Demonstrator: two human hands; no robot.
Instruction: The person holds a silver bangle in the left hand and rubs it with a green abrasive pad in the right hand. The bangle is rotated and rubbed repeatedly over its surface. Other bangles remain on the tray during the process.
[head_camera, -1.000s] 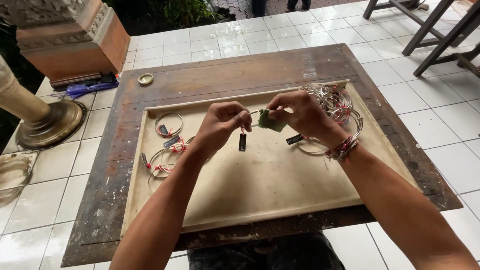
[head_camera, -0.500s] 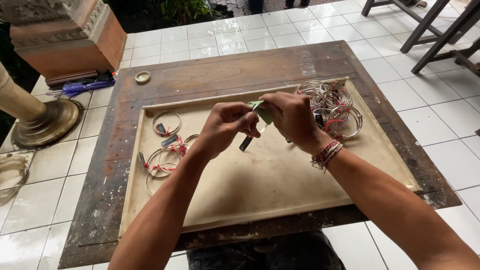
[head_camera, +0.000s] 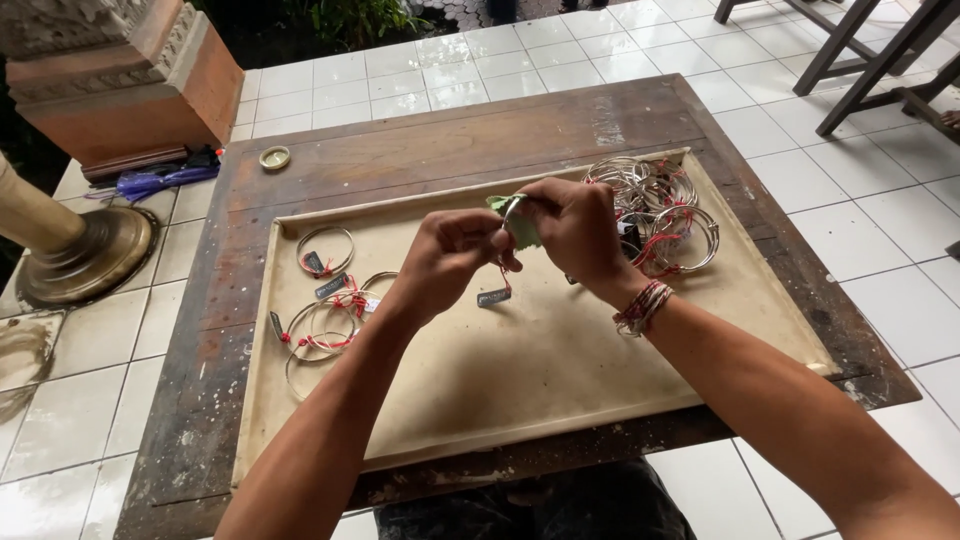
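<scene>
While both hands work above the middle of the beige board (head_camera: 560, 390), we note a heap of silver bangles (head_camera: 655, 205) with red thread lying just beyond the right hand (head_camera: 575, 232), close to the board's far right corner. Several loose bangles (head_camera: 325, 320) with dark tags lie to the left of the left hand (head_camera: 448, 262). Open board remains toward the near edge and on the right; the wooden surface (head_camera: 420, 150) extends beyond the board all round. Our right grip is closed on a green cloth (head_camera: 520, 225) wrapped about a bangle. Our left grip pinches the same piece, a dark tag (head_camera: 494, 297) hanging beneath on red thread.
</scene>
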